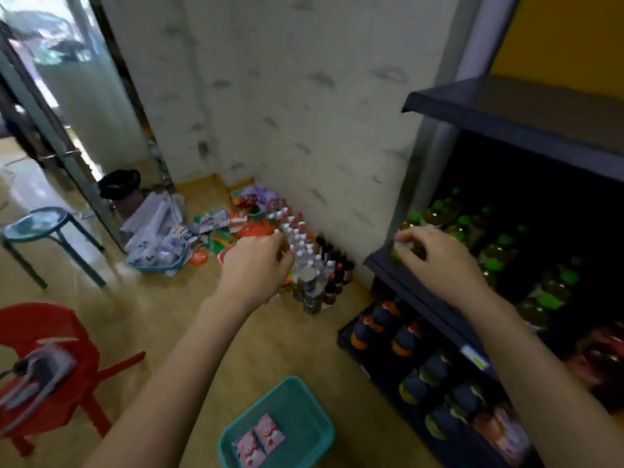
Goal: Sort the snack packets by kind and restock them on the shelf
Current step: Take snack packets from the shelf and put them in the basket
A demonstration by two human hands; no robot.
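A blurred greenish item [397, 252] is pinched by the right hand [439, 261]. The grip of the left hand [258, 265] cannot be told.

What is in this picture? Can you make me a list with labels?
left hand: above the small bottles on the floor, fingers curled; too blurred to tell if it holds anything
right hand: at the shelf edge, fingers round a small pale thing
teal basket: on the floor, two pink packets side by side inside
shelf: dark, green-capped bottles on it
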